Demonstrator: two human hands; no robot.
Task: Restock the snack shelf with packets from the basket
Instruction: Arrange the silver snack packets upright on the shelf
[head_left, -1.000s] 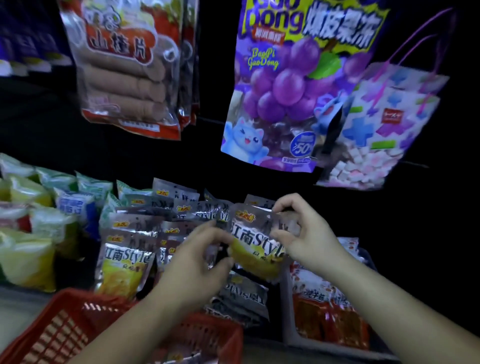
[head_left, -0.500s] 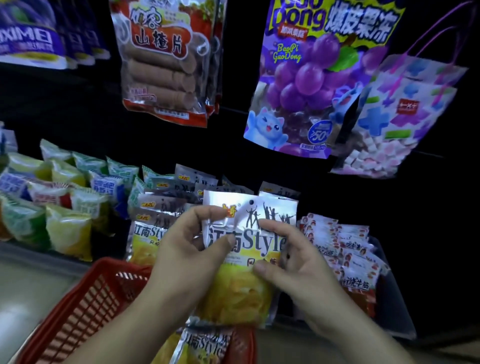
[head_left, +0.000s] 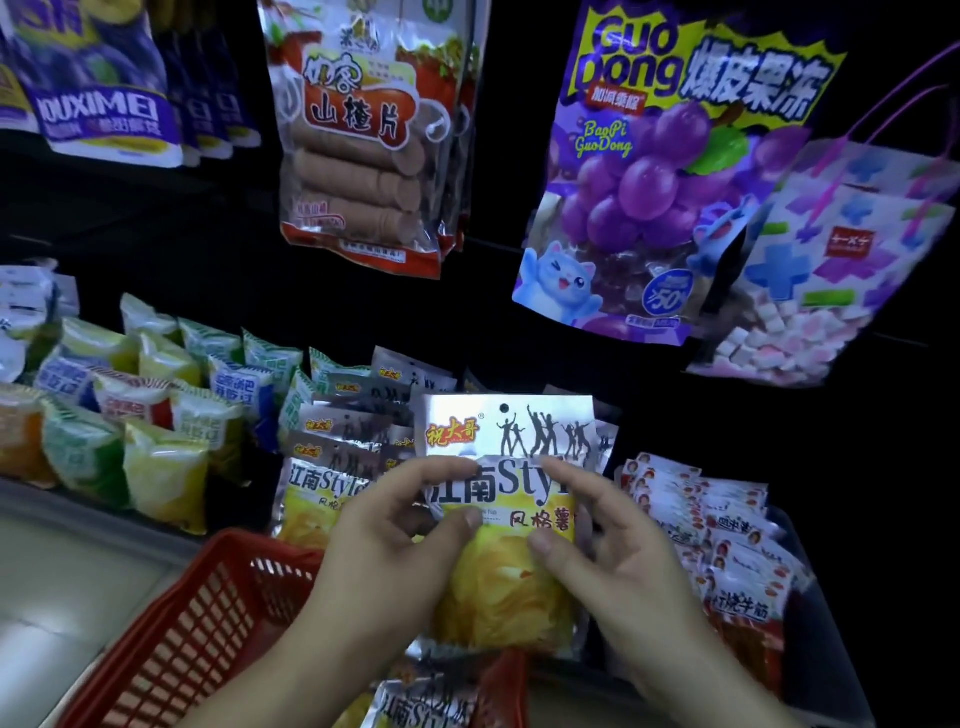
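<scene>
A silver and yellow chip packet (head_left: 506, 441) stands upright in front of me, above the red basket (head_left: 171, 644). My left hand (head_left: 384, 551) pinches its left side between thumb and fingers. My right hand (head_left: 608, 556) holds the right side, thumb on the front. Behind it, a row of the same packets (head_left: 332, 467) stands on the snack shelf. Another such packet (head_left: 421, 706) lies in the basket, partly hidden by my arms.
Green, yellow and blue bagged snacks (head_left: 156, 405) fill the shelf on the left. Red and white packets (head_left: 727, 535) sit in a bin on the right. Above hang a hawthorn-slice bag (head_left: 363, 135), a purple grape jelly bag (head_left: 665, 171) and a patterned candy bag (head_left: 841, 270).
The packet came back from the shelf row toward me and now stands higher and upright. Both hands shifted their hold down to its middle. The view moved closer and to the left.
</scene>
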